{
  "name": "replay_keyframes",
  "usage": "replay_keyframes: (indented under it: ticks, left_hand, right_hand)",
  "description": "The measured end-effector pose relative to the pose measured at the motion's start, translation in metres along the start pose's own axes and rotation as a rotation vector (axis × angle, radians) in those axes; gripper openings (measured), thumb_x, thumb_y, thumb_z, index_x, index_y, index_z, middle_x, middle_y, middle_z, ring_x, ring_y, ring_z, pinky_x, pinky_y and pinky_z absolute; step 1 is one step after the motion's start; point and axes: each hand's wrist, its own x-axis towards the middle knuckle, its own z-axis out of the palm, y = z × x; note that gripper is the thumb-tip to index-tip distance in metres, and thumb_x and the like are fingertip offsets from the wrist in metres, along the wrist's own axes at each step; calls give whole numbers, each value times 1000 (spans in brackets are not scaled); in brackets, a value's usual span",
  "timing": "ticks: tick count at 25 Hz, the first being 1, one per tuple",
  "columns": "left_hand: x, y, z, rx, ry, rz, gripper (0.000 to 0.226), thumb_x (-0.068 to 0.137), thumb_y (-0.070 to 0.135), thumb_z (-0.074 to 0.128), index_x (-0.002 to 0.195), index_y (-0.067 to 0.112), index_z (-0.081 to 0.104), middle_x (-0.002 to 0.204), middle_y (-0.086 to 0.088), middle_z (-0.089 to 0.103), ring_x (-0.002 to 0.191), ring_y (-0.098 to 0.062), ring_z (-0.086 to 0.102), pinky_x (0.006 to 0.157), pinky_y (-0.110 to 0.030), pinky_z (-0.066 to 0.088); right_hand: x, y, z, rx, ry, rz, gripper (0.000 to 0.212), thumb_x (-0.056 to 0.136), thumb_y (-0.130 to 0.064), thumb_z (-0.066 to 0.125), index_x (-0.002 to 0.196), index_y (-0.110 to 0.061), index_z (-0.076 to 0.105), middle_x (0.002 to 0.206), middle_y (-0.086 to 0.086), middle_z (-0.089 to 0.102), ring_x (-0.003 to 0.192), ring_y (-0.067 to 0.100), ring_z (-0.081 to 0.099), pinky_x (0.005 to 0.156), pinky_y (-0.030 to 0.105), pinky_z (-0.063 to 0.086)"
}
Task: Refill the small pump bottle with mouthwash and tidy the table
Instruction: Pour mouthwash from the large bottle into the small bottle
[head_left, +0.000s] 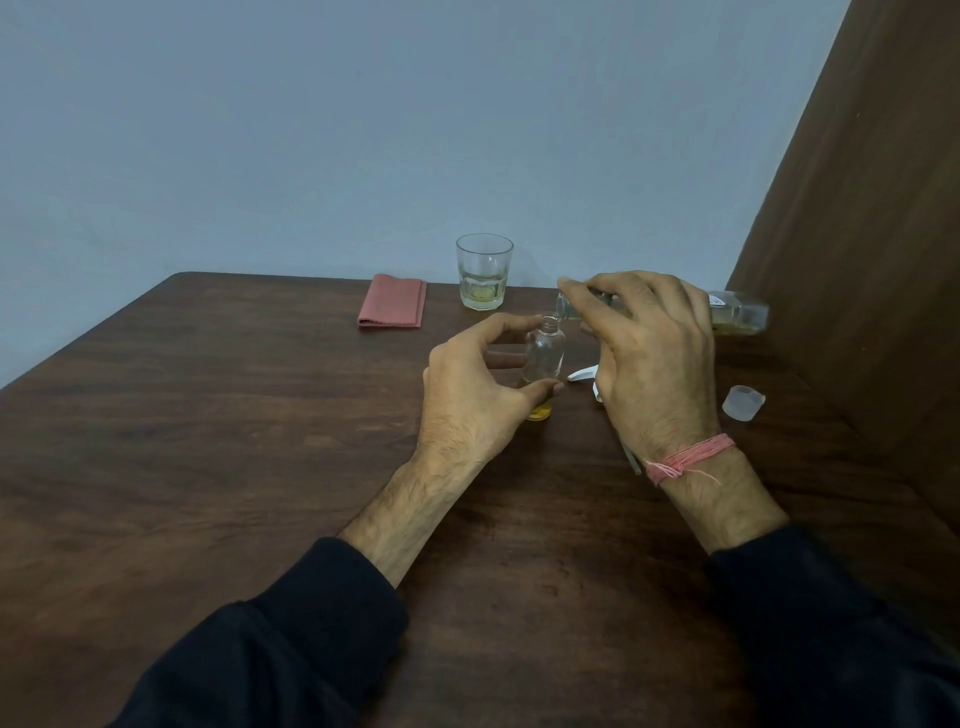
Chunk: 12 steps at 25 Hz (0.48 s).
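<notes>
1. Pouring is under way in the head view: the right hand grips a clear mouthwash bottle tipped almost level, its neck over the open mouth of the small pump bottle. Its fingers wrap the bottle's middle, and only the base and the neck show past them.
2. A white label sits on the big bottle near its base; the print on it is too small to read, and no brand can be made out.
3. The left hand holds the small bottle upright on the table, thumb against its lower front and curled fingers reaching round behind. A little yellow liquid lies at the bottom, just under the thumb.
4. Just under the right hand lies the white pump head, partly hidden, with its thin tube showing beside the wrist.
5. Right of the right wrist stands a cloudy plastic cap. A pink thread band circles that wrist.
6. Beyond both hands stands a glass tumbler with pale yellow liquid low in it, and left of it lies a folded pink cloth.
</notes>
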Motion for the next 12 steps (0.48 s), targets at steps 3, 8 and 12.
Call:
replay_keyframes:
  ticks: [3,8,12]
  left_hand:
    - [0,0,0,-4,0,5,67,71,34,109,130,42,79,116,27,79,98,12,77,92,-31,69]
    - [0,-1,0,-4,-9,22,67,71,34,109,130,43,78,111,32,76,98,16,75,85,-16,64]
    - [1,-2,1,-7,-5,18,66,71,34,109,129,45,78,111,31,76,99,15,76,85,-14,60]
  right_hand:
    - [0,-1,0,3,-8,3,67,83,2,79,146,-19,69,132,9,72,124,37,63,106,56,44]
    - [0,-1,-2,-3,4,0,66,84,4,79,145,-18,69,131,9,72,123,38,63,105,55,45]
    - [0,-1,-2,2,-3,-1,66,83,3,79,145,-18,69,131,8,72,123,37,63,105,55,44]
